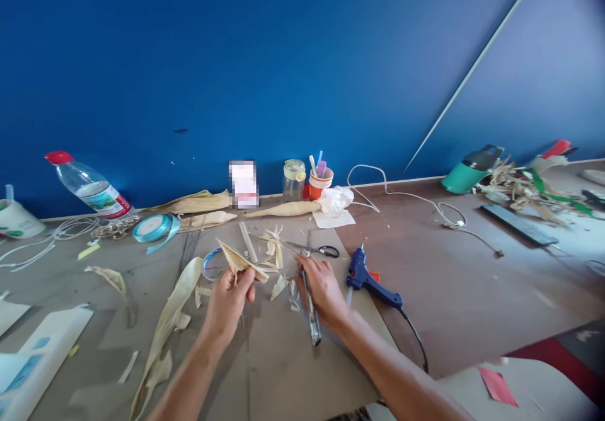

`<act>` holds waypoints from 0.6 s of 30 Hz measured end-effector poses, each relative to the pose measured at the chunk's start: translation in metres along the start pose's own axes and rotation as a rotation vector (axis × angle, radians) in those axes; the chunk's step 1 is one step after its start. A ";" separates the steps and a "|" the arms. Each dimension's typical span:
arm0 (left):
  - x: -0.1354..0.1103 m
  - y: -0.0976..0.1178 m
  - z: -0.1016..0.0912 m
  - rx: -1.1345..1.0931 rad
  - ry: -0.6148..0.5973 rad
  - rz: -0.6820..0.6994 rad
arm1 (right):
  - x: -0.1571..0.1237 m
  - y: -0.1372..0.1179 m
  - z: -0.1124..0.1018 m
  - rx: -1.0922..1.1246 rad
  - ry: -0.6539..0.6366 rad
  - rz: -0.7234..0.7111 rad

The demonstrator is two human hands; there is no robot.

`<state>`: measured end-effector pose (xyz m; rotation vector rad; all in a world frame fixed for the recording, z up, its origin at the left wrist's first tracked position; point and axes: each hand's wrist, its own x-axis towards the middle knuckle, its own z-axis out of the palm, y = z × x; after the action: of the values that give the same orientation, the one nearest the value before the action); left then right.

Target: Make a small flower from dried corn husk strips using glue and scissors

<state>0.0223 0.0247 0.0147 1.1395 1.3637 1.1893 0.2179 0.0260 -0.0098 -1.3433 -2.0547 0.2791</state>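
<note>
My left hand [231, 298] pinches a folded, pointed piece of dried corn husk [240, 262] between thumb and fingers. To the right, my right hand [324, 285] is closed at the upper end of a slim clear-and-dark pen-like tool [312, 320]; its exact kind does not show. Dark-handled scissors [328, 251] lie just beyond that hand. Husk scraps [280, 287] are scattered between my hands. A roll of blue-and-white tape [211, 265] is partly behind the left hand, and a long husk strip [172, 314] lies to its left.
A blue glue gun [366, 277] with a cord rests right of my right arm. Along the blue wall are a tilted bottle [97, 188], teal ribbon [155, 227], a glass jar [293, 181], paper cups [320, 184] and a white cable [416, 195]. A green bottle [466, 172] lies farther right.
</note>
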 end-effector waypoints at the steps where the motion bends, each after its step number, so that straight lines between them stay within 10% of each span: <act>1: 0.003 -0.001 -0.002 -0.027 0.017 0.010 | 0.000 -0.003 -0.001 -0.046 -0.059 -0.024; 11: 0.011 0.000 -0.010 0.023 0.066 0.105 | 0.051 -0.028 -0.009 -0.354 -0.380 -0.039; 18: 0.008 0.001 -0.009 0.031 0.058 0.105 | 0.054 0.009 -0.043 -0.006 -0.202 0.206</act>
<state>0.0126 0.0322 0.0153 1.2187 1.3844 1.2891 0.2373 0.0701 0.0405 -1.5899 -2.0805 0.5179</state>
